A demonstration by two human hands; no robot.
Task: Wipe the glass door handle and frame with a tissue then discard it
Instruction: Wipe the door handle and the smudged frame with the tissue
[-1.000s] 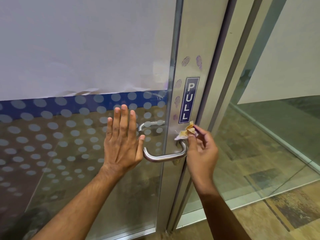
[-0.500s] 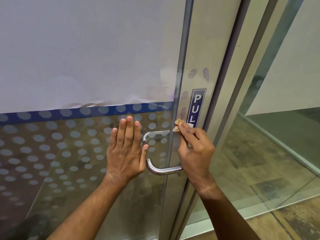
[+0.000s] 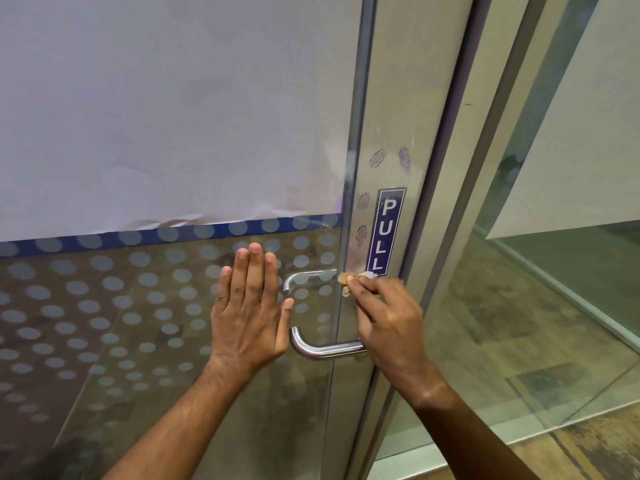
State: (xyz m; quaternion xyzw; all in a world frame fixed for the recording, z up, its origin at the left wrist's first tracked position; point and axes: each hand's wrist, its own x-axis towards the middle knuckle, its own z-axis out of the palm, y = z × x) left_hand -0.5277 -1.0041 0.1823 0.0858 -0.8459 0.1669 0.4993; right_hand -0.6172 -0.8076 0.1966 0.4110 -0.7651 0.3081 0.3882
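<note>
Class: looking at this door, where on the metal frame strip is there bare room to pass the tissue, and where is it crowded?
Free: the frame above the smudges, between the glass edge and the door's right edge. Crowded: around the PULL sticker, with smudges at its left and above, the right hand pinching the tissue below it, and the handle beside the flat left hand.

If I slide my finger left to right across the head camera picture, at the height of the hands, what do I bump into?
Dotted glass → left hand → door handle → right hand pinching the tissue → door frame → side glass panel.
</note>
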